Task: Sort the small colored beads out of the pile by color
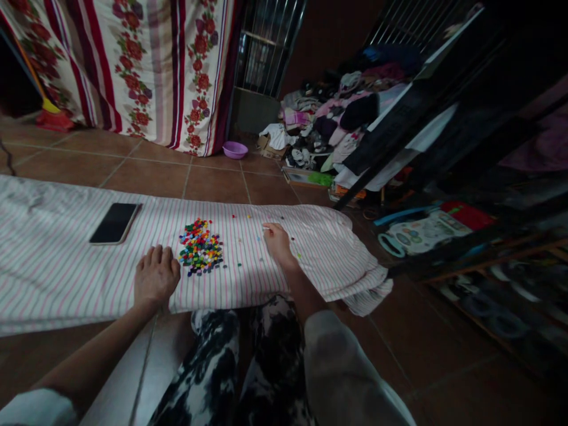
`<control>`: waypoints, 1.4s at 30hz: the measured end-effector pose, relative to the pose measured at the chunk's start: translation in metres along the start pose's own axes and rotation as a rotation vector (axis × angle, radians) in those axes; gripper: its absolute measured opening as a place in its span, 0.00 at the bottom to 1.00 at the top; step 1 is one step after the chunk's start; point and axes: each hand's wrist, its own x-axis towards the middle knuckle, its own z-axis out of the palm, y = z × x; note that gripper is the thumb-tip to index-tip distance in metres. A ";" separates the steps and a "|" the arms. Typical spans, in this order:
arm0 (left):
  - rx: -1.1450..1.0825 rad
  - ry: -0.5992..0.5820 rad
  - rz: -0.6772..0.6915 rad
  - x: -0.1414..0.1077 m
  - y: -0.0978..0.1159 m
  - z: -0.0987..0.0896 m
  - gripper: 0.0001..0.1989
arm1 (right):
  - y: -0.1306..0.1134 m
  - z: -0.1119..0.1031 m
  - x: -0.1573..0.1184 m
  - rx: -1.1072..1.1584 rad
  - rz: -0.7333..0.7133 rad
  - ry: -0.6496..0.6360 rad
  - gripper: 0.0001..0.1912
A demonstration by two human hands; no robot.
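Observation:
A heap of small multicoloured pieces [200, 247] lies on a striped cloth [97, 278] spread over a long low surface. Just left of the heap, my left hand [157, 275] rests palm down on the cloth, fingers lying flat and holding nothing. To the right of the heap, my right hand [277, 241] is over the cloth with its fingers drawn together at the tips; whatever they hold, if anything, is too small to make out. Several single pieces are scattered around my right hand, among them a red one [234, 216] and a green one [239, 264].
A dark-screened phone [115, 223] lies on the cloth at the left. Beyond are a purple basin [235, 149] on the tiled floor, a floral curtain [155, 71] and a pile of clothes [337, 112]. A dark slanting frame and a shelf stand at the right.

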 end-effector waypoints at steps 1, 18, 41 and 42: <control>-0.003 0.001 0.004 0.000 0.000 0.001 0.24 | 0.001 0.005 0.012 -0.036 -0.004 -0.041 0.18; 0.038 0.010 0.003 0.001 -0.001 0.008 0.25 | 0.002 0.063 0.078 -0.394 -0.024 -0.316 0.19; 0.018 0.003 0.004 0.001 -0.002 0.009 0.25 | -0.051 0.086 0.084 -0.391 -0.165 -0.450 0.17; 0.017 0.001 0.004 0.001 -0.002 0.009 0.26 | -0.050 0.085 0.083 -0.402 -0.168 -0.458 0.17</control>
